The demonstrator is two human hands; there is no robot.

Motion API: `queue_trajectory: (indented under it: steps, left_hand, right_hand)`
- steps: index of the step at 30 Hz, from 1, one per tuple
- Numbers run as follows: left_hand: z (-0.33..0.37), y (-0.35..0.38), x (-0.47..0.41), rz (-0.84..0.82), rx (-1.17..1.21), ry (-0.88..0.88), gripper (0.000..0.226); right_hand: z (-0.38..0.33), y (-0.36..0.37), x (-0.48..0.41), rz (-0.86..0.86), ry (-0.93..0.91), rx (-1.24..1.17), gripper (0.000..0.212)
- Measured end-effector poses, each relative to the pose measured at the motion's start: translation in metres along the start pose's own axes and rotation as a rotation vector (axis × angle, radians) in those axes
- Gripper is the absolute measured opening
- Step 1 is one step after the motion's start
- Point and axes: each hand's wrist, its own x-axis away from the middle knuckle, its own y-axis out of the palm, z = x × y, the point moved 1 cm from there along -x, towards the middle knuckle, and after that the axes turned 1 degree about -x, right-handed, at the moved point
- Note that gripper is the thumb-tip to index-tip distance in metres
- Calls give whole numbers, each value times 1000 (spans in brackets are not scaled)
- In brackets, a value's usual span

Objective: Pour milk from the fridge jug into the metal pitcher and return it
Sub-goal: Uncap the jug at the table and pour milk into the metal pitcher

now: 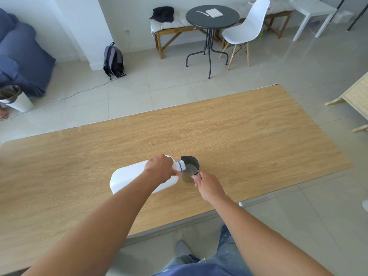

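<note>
Sideways, jug [129, 177] mouth over pitcher [190, 169].

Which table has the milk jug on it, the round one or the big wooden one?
The big light wooden table nearest the person. The white plastic milk jug is tipped over it; the small round black table holds only papers.

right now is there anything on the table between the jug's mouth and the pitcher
No. In the head view the jug, tipped by the left hand, has its mouth right over the metal pitcher; nothing lies between them.
</note>
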Motion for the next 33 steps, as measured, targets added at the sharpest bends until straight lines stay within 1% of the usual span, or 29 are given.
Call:
queue_trajectory:
  steps: [5, 16, 23, 29, 33]
  left_hand:
    - [4, -2, 1, 3, -9, -21, 68]
    - [9, -5, 2, -10, 13, -61, 72]
    - [15, -9, 5, -1, -36, -78, 73]
    - [17, -10, 7, -4, -28, -93, 72]
    - [17, -10, 8, 0, -27, -93, 72]
  right_hand:
    - [2, 2, 0, 4, -14, 21, 35]
    - [0, 1, 0, 6, -12, -1, 34]
    - [1, 2, 0, 5, -17, 9, 34]
    - [1, 2, 0, 8, -20, 8, 34]
    - [1, 1, 1, 3, -11, -24, 36]
